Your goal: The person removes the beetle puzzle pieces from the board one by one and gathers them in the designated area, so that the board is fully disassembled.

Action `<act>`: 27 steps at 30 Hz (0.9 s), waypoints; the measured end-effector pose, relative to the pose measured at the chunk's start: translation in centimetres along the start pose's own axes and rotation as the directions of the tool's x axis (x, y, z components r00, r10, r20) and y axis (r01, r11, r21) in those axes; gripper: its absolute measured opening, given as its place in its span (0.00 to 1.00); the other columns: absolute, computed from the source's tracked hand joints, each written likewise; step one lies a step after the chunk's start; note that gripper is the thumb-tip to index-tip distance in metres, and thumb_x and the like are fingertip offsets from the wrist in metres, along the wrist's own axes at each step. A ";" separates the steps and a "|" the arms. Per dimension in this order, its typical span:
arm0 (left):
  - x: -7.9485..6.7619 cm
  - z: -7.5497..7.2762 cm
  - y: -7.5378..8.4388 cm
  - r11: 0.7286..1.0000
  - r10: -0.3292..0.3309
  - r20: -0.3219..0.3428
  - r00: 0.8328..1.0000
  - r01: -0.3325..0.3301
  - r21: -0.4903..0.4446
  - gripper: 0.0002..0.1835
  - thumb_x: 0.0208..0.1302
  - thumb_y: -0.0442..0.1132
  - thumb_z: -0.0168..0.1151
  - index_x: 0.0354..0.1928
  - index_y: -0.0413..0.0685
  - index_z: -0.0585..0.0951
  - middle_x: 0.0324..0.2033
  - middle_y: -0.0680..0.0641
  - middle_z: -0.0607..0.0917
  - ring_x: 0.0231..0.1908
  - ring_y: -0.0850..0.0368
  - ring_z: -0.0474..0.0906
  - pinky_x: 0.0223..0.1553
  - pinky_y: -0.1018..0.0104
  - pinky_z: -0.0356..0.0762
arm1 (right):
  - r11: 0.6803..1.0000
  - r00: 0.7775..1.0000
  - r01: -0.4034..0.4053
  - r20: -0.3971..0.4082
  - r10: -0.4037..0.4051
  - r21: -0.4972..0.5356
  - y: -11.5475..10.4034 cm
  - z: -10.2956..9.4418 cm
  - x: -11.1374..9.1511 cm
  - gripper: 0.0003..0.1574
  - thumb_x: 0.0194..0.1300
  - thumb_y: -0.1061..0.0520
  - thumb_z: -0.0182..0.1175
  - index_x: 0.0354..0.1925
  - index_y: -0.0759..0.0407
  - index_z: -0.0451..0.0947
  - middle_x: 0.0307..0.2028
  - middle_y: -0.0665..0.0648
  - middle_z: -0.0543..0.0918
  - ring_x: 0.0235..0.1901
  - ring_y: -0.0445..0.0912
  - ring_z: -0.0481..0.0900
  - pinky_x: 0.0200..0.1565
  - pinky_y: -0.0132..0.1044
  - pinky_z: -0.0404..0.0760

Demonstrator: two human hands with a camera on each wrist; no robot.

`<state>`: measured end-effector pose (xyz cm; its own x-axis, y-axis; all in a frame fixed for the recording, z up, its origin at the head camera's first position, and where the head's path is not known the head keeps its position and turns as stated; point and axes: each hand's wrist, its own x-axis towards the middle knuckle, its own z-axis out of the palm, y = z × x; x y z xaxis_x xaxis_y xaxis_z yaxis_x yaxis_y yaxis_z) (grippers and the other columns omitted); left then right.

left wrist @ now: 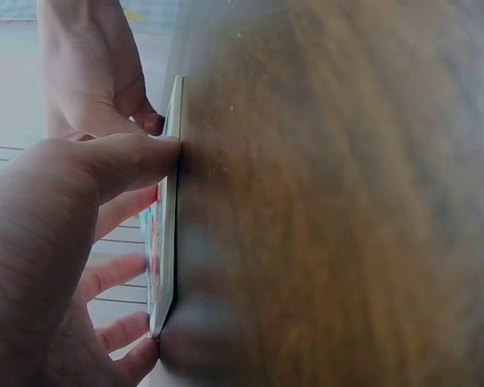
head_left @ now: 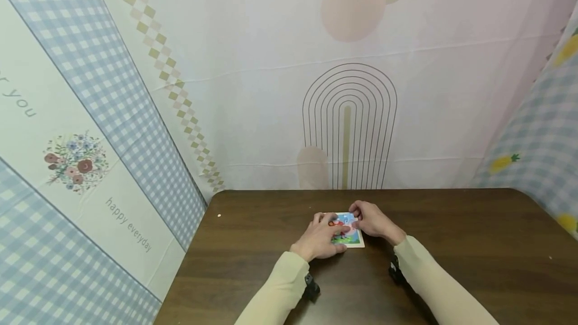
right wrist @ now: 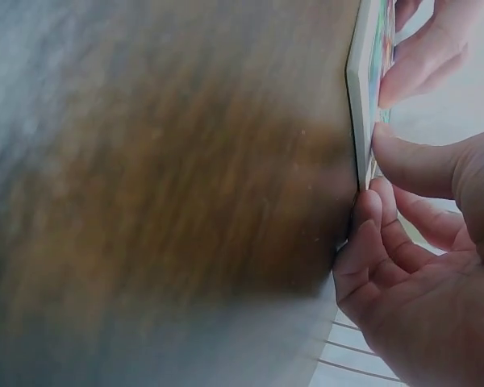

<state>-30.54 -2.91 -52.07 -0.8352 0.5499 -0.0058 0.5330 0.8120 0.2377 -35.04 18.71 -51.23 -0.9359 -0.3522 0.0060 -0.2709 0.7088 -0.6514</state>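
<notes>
A small square picture board (head_left: 354,239) with a pale border lies flat on the table, its face printed with a bright cartoon scene in blue, red, pink and green. My left hand (head_left: 318,237) spreads across its left half, covering part of the print. In the left wrist view the left thumb (left wrist: 141,161) presses the near edge, while the other fingers reach over the face and the left edge. At the far right corner, my right hand (head_left: 372,220) pinches the board, thumb (right wrist: 419,165) on the printed side and curled fingers (right wrist: 367,254) against the edge.
The brown wooden table (head_left: 253,265) ends at a patterned cloth wall (head_left: 262,114) behind it. A blue checked cloth (head_left: 144,129) hangs on the left and another cloth (head_left: 533,139) on the right. A small white speck (head_left: 219,215) lies near the far left corner.
</notes>
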 end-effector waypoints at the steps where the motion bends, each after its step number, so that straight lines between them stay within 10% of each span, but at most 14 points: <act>1: 0.0 0.0 0.0 1.000 0.002 -0.004 1.000 -0.002 -0.002 0.27 0.75 0.59 0.68 0.74 0.73 0.81 0.77 0.49 0.73 0.76 0.43 0.63 0.74 0.47 0.73 | 1.000 1.000 0.003 -0.004 -0.003 0.001 0.0 0.0 0.0 0.17 0.65 0.70 0.72 0.51 0.70 0.81 0.41 0.62 0.84 0.42 0.48 0.79 0.47 0.43 0.82; 27: -0.6 -0.2 0.0 0.999 -0.012 -0.010 1.000 0.012 -0.047 0.35 0.73 0.57 0.71 0.76 0.53 0.75 0.75 0.49 0.77 0.77 0.44 0.67 0.74 0.47 0.76 | 0.999 0.995 0.014 -0.100 -0.019 -0.049 0.3 0.4 -1.1 0.11 0.69 0.70 0.68 0.49 0.71 0.83 0.41 0.63 0.84 0.40 0.49 0.80 0.45 0.45 0.83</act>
<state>-30.09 -3.31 -51.85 -0.8431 0.5378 0.0009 0.5161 0.8085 0.2828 -33.96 19.06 -51.77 -0.9484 -0.3028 0.0944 -0.2950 0.7330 -0.6129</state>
